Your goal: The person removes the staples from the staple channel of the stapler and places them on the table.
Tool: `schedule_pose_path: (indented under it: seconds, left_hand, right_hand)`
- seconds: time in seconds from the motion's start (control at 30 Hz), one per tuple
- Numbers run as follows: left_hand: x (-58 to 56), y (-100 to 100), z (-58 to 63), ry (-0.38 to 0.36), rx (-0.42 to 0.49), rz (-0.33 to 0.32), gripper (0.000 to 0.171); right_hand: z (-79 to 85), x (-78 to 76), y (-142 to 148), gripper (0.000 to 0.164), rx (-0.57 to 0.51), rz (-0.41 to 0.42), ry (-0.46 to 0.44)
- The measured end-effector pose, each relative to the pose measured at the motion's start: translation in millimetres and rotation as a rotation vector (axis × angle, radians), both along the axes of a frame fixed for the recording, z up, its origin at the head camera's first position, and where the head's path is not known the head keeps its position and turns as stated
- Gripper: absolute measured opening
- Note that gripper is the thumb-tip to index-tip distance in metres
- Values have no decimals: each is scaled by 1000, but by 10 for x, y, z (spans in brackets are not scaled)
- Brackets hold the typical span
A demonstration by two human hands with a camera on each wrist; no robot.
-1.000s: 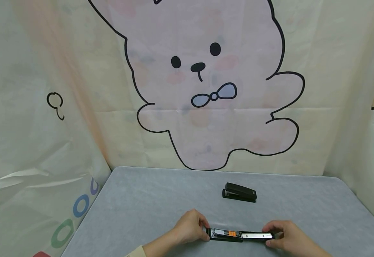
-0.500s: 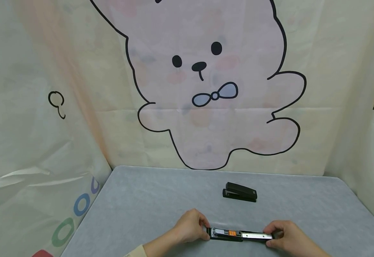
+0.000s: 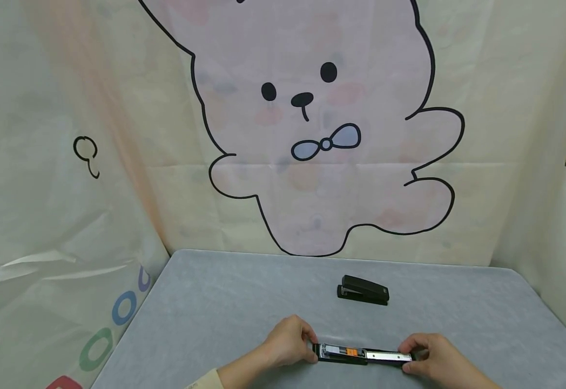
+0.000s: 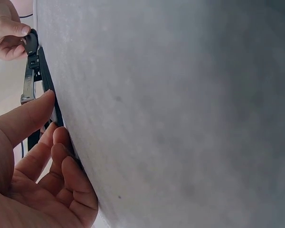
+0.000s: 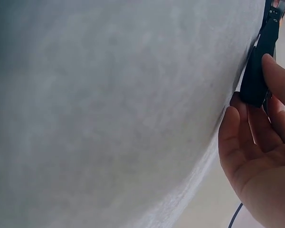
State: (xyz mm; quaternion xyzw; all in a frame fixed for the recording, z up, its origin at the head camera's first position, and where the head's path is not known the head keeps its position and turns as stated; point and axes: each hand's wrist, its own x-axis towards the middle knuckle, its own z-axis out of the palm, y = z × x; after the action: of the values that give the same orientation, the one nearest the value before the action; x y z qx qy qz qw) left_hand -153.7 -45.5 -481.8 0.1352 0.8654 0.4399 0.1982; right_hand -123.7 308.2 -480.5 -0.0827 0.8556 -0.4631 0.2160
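A black stapler (image 3: pixel 341 363) lies opened out flat near the front of the table, its long axis running left to right. Bright metal strip (image 3: pixel 387 356) shows along its right half; an orange piece (image 3: pixel 351 352) sits in the left half. My left hand (image 3: pixel 289 341) pinches the left end between thumb and fingers. At the other end, my right hand (image 3: pixel 432 355) pinches the stapler's black end piece (image 5: pixel 257 76), thumb on one side and fingers on the other. In the left wrist view, a metal rail (image 4: pixel 28 85) stands slightly apart from the black base (image 4: pixel 47 78).
A second black stapler (image 3: pixel 363 290), closed, lies farther back on the grey-blue table (image 3: pixel 224 302). Behind the table hangs a pale curtain (image 3: pixel 312 205) with a printed cartoon animal; more pale sheeting (image 3: pixel 35 227) borders the left side.
The head view has shifted very slightly. Both hands keep their grip on the opened stapler, which otherwise stays in place.
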Motion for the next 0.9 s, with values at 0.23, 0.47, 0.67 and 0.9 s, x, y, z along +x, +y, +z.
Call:
schedule_pose_path:
  seconds: [0.23,0.47,0.67,0.9]
  left_hand:
    - [2,2,18,-22,20,2,23]
    - [15,-1,35,-24,27,1,23]
    - [11,3,27,-22,20,3,23]
    - [10,1,7,-15,18,2,23]
  right_hand:
    - [-11,1,32,24,-36,21,24]
    - [130,-46,-10,25,39,-4,88]
    - [328,-19,-118,25,58,-19,116]
    - [447,9,-324,25,55,-2,125]
